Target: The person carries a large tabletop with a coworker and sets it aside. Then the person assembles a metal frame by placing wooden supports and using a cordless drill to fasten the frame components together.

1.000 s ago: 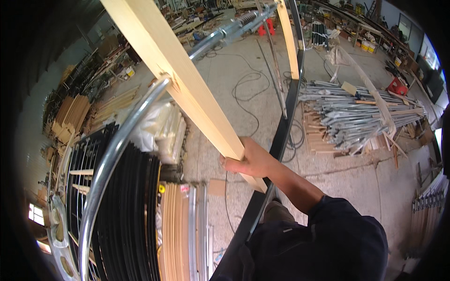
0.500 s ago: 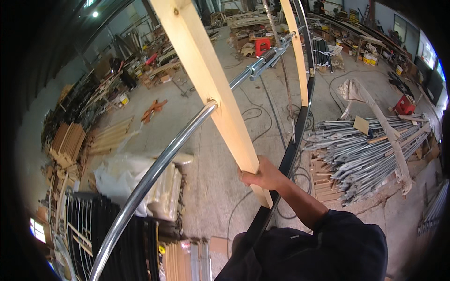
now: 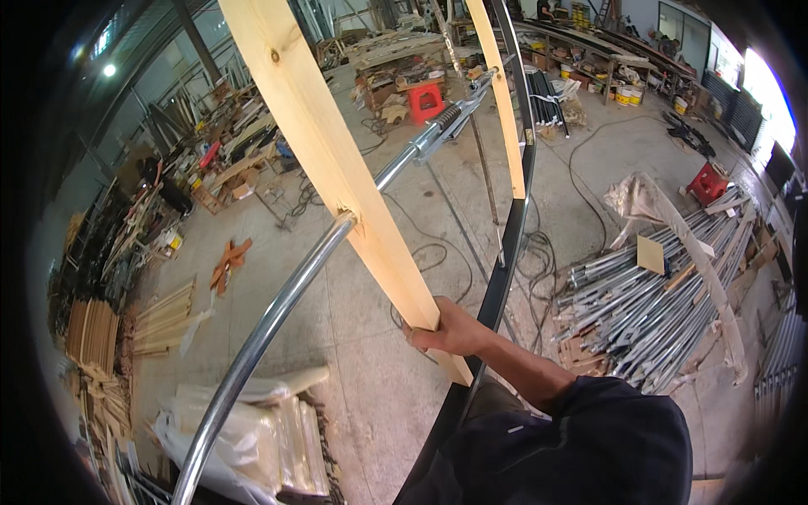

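My right hand [image 3: 450,328] is closed round a pale wooden bar [image 3: 311,126] close to its lower end. That end rests against or right beside a long black bar [image 3: 497,295], which runs from my body toward the far side. A shiny metal tube [image 3: 278,311] meets the wooden bar at a rough-edged hole and continues beyond it. At the tube's far part sits a clamp-like fitting with a coiled screw or spring [image 3: 442,118]. It reaches a second wooden bar [image 3: 503,101] standing along the black bar. My left hand is out of view.
Metal tubes lie heaped on the floor [image 3: 648,295] at right. Plastic-wrapped bundles [image 3: 278,446] are at lower left, stacked wooden strips [image 3: 93,337] beyond. Cables [image 3: 539,261] trail over the concrete. A red stool [image 3: 426,103] and cluttered benches stand farther back, with a person [image 3: 168,187] at far left.
The wooden bar, tube and my right hand have shifted left in view, and the background has swung as my head turned. The right hand keeps its hold on the wooden bar.
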A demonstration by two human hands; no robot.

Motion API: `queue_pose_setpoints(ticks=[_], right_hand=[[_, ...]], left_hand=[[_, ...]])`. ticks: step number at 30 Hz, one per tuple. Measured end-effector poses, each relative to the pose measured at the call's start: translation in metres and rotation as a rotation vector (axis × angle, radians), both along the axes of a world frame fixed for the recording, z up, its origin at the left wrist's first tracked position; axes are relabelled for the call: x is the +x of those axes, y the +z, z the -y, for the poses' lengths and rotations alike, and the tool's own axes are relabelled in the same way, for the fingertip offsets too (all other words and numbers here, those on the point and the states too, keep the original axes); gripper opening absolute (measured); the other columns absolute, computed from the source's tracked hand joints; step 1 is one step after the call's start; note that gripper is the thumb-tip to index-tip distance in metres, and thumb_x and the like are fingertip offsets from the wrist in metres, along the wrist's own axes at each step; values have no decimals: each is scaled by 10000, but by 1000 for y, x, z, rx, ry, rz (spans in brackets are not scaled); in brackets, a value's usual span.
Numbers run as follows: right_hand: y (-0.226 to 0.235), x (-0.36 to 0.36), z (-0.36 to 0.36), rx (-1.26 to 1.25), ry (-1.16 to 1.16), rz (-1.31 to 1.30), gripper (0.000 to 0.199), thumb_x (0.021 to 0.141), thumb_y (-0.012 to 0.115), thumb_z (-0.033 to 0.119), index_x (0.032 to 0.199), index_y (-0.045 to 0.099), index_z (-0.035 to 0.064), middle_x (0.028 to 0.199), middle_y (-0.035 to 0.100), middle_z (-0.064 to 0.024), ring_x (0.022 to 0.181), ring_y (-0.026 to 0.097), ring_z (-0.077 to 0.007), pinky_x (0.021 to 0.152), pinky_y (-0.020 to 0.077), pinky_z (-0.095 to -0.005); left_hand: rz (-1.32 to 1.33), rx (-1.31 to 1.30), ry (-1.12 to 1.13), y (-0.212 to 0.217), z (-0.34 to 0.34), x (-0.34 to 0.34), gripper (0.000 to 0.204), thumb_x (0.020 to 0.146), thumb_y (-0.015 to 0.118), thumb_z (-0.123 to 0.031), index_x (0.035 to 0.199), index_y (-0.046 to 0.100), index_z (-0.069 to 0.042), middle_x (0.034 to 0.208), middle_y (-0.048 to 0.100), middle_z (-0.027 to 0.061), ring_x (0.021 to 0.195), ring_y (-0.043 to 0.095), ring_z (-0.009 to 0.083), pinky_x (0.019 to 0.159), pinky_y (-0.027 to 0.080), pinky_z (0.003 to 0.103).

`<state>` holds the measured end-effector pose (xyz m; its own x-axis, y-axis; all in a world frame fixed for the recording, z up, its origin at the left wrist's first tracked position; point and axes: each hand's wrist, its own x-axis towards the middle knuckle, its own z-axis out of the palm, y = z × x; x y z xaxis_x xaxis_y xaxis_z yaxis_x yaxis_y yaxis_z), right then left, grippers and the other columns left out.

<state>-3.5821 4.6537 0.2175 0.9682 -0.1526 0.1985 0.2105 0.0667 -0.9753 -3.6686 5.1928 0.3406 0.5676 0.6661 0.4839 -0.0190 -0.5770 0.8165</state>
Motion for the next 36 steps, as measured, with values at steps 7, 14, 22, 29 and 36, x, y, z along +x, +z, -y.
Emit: queue_pose_setpoints(ticks=[7,14,22,29,36], right_hand=[[-10,138,179,23,-58,-39,140,858,694,105,915,595,24,771,608,-26,686,592,-121,636,486,-300],[-6,280,376,3,-101,-113,120,830,688,74,903,608,23,773,604,-21,704,593,-117,639,484,-304],[0,428,582,-23,-168,-61,105,831,691,70,892,617,28,780,603,-17,739,577,-118,675,470,-298],[-5,538,757,-24,-235,-101,134,830,704,66,915,610,22,798,603,-9,747,560,-107,671,467,-300],[-9,602,948,-15,-318,-45,114,839,698,42,912,612,27,803,602,-7,745,563,-109,678,476,-301]], left_hand=[[21,92,22,2,175,161,673,932,514,-624,1231,517,-22,892,570,111,821,583,210,711,545,481],[9,176,39,8,358,313,658,904,546,-648,1097,578,-21,802,573,54,707,573,169,609,550,417],[58,120,-164,-16,576,506,618,907,540,-640,1015,571,-33,769,566,67,707,571,190,625,533,435],[69,54,-308,-29,768,662,591,910,534,-633,944,564,-44,740,559,78,707,569,209,638,518,451],[81,73,-413,-19,968,764,574,912,529,-627,872,558,-55,711,553,89,707,567,228,652,503,467]])
